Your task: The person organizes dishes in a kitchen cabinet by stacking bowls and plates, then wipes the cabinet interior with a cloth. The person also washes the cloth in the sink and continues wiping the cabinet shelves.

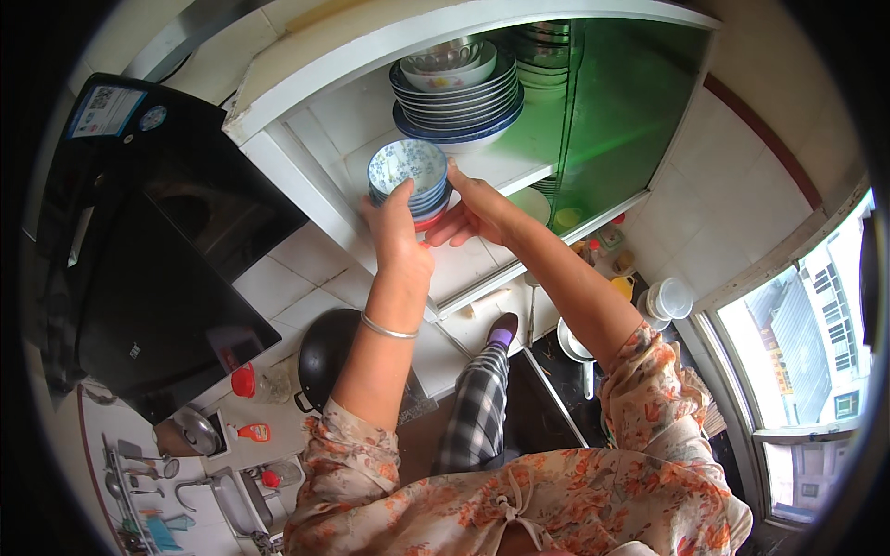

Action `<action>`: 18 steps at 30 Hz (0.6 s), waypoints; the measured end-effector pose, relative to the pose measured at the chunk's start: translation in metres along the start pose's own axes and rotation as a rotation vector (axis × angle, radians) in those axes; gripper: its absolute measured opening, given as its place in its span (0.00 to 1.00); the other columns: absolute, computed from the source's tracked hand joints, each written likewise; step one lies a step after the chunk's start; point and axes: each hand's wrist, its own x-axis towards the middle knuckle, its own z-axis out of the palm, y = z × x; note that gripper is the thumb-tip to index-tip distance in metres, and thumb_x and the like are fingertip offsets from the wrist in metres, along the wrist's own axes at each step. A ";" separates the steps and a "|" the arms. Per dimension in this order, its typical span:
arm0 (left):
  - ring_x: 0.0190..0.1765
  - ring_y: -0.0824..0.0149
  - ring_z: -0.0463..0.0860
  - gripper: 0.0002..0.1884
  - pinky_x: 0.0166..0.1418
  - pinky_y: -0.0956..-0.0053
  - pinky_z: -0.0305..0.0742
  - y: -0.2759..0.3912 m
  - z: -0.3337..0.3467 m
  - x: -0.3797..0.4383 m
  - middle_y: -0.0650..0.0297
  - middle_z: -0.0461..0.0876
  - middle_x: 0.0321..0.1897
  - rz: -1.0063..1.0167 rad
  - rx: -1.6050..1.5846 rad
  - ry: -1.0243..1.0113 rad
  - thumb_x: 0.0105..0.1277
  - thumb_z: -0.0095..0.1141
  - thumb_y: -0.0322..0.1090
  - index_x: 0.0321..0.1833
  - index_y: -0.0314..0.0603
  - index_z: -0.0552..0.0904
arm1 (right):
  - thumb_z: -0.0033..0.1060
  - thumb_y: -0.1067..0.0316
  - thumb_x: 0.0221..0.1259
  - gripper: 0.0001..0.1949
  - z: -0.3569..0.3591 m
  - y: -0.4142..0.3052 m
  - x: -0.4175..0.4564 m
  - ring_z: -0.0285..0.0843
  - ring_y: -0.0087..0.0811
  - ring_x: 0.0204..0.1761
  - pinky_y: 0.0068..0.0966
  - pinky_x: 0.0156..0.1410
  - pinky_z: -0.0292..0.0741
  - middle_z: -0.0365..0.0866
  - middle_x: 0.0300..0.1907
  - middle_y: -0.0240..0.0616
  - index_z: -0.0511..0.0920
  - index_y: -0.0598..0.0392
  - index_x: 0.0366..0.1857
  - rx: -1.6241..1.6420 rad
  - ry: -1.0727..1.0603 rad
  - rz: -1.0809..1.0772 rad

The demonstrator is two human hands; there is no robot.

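Observation:
A stack of small bowls [409, 170], blue-and-white floral on top and red at the bottom, is held between both hands at the front of an open wall cabinet. On its left side, my left hand [395, 219] grips it with the thumb near the top bowl's rim. My right hand [478, 207] holds the other side, thumb against the rim and fingers low by the red bowl. Behind the bowls, a tall stack of blue-rimmed plates [455, 115] stands on the cabinet shelf [514, 170], topped by a white bowl [452, 75] and a metal bowl [445, 54].
A green glass sliding door [626, 118] covers the cabinet's right part. At left is a black range hood [167, 278], with a black wok [327, 358] lower down. Below the cabinet, one foot in a dark shoe [505, 325] rests on a white surface. A window [799, 333] is at right.

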 end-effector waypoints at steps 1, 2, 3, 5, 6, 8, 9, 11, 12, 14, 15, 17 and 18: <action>0.65 0.53 0.76 0.38 0.58 0.49 0.79 -0.003 0.001 0.001 0.52 0.68 0.69 0.018 -0.047 0.004 0.67 0.60 0.32 0.77 0.44 0.57 | 0.28 0.28 0.75 0.43 -0.001 0.000 0.004 0.90 0.46 0.32 0.29 0.27 0.84 0.87 0.37 0.61 0.67 0.68 0.64 0.002 -0.018 0.001; 0.65 0.53 0.75 0.38 0.59 0.50 0.80 -0.006 0.003 0.004 0.52 0.68 0.69 0.035 -0.093 0.007 0.67 0.59 0.31 0.78 0.44 0.57 | 0.28 0.29 0.75 0.43 -0.002 0.000 0.009 0.90 0.46 0.32 0.29 0.27 0.84 0.87 0.37 0.62 0.66 0.69 0.64 -0.003 -0.010 0.010; 0.65 0.53 0.75 0.37 0.59 0.50 0.80 -0.008 0.002 0.007 0.52 0.68 0.69 0.053 -0.113 0.014 0.68 0.59 0.31 0.78 0.44 0.56 | 0.29 0.29 0.75 0.43 -0.001 -0.003 0.011 0.90 0.46 0.31 0.29 0.27 0.84 0.86 0.37 0.62 0.66 0.70 0.64 -0.006 -0.005 0.022; 0.66 0.52 0.75 0.36 0.60 0.50 0.80 -0.012 0.003 0.014 0.52 0.68 0.69 0.088 -0.154 0.026 0.69 0.57 0.31 0.78 0.44 0.56 | 0.29 0.29 0.75 0.43 0.002 -0.007 0.016 0.90 0.47 0.30 0.29 0.26 0.84 0.86 0.36 0.62 0.65 0.71 0.64 -0.003 -0.002 0.043; 0.63 0.52 0.77 0.34 0.55 0.51 0.84 -0.012 0.006 0.017 0.52 0.69 0.67 0.116 -0.142 0.053 0.71 0.58 0.34 0.76 0.44 0.58 | 0.30 0.29 0.75 0.43 0.002 -0.010 0.019 0.90 0.47 0.29 0.29 0.26 0.84 0.86 0.36 0.63 0.65 0.71 0.64 0.002 -0.001 0.048; 0.60 0.52 0.79 0.32 0.52 0.53 0.86 -0.012 0.009 0.021 0.52 0.69 0.66 0.092 -0.220 0.098 0.72 0.58 0.37 0.75 0.44 0.59 | 0.34 0.31 0.76 0.42 0.005 -0.013 0.024 0.90 0.47 0.28 0.30 0.25 0.84 0.86 0.35 0.63 0.64 0.70 0.65 0.017 0.021 0.042; 0.58 0.52 0.80 0.32 0.50 0.53 0.87 -0.011 0.013 0.022 0.52 0.70 0.65 0.081 -0.259 0.116 0.73 0.58 0.39 0.75 0.44 0.60 | 0.35 0.32 0.76 0.41 0.006 -0.014 0.028 0.90 0.47 0.28 0.30 0.25 0.84 0.86 0.35 0.63 0.64 0.70 0.65 0.012 0.031 0.034; 0.54 0.52 0.83 0.31 0.48 0.55 0.89 -0.012 0.012 0.033 0.51 0.72 0.63 0.083 -0.281 0.128 0.74 0.57 0.42 0.74 0.44 0.61 | 0.37 0.33 0.76 0.39 0.012 -0.014 0.037 0.90 0.47 0.28 0.31 0.25 0.84 0.86 0.35 0.63 0.64 0.69 0.66 0.002 0.052 0.019; 0.53 0.52 0.83 0.30 0.48 0.55 0.89 -0.012 0.015 0.035 0.51 0.72 0.63 0.092 -0.295 0.130 0.74 0.57 0.41 0.74 0.44 0.61 | 0.40 0.36 0.76 0.37 0.013 -0.015 0.043 0.89 0.47 0.27 0.33 0.26 0.85 0.86 0.36 0.63 0.64 0.68 0.66 0.017 0.053 0.024; 0.52 0.52 0.83 0.30 0.47 0.56 0.89 -0.012 0.018 0.038 0.51 0.73 0.62 0.107 -0.305 0.122 0.74 0.57 0.41 0.74 0.43 0.61 | 0.41 0.37 0.77 0.36 0.013 -0.015 0.050 0.89 0.48 0.27 0.33 0.26 0.85 0.86 0.37 0.63 0.65 0.67 0.65 0.036 0.079 0.033; 0.52 0.52 0.84 0.30 0.47 0.57 0.90 -0.012 0.018 0.039 0.50 0.73 0.62 0.111 -0.302 0.111 0.75 0.57 0.41 0.74 0.42 0.61 | 0.41 0.38 0.77 0.35 0.014 -0.016 0.053 0.89 0.49 0.27 0.33 0.27 0.86 0.85 0.37 0.63 0.66 0.67 0.65 0.045 0.093 0.038; 0.51 0.52 0.84 0.31 0.45 0.58 0.90 -0.012 0.019 0.044 0.50 0.74 0.61 0.120 -0.296 0.087 0.75 0.58 0.41 0.74 0.41 0.60 | 0.43 0.39 0.77 0.34 0.015 -0.015 0.058 0.89 0.48 0.27 0.35 0.28 0.86 0.85 0.38 0.61 0.67 0.67 0.63 0.093 0.110 0.018; 0.51 0.53 0.85 0.32 0.46 0.59 0.90 -0.013 0.013 0.052 0.50 0.74 0.61 0.188 -0.290 0.059 0.75 0.58 0.42 0.75 0.40 0.60 | 0.44 0.39 0.77 0.34 0.020 -0.015 0.062 0.88 0.48 0.27 0.36 0.29 0.87 0.85 0.38 0.59 0.68 0.68 0.62 0.116 0.109 0.010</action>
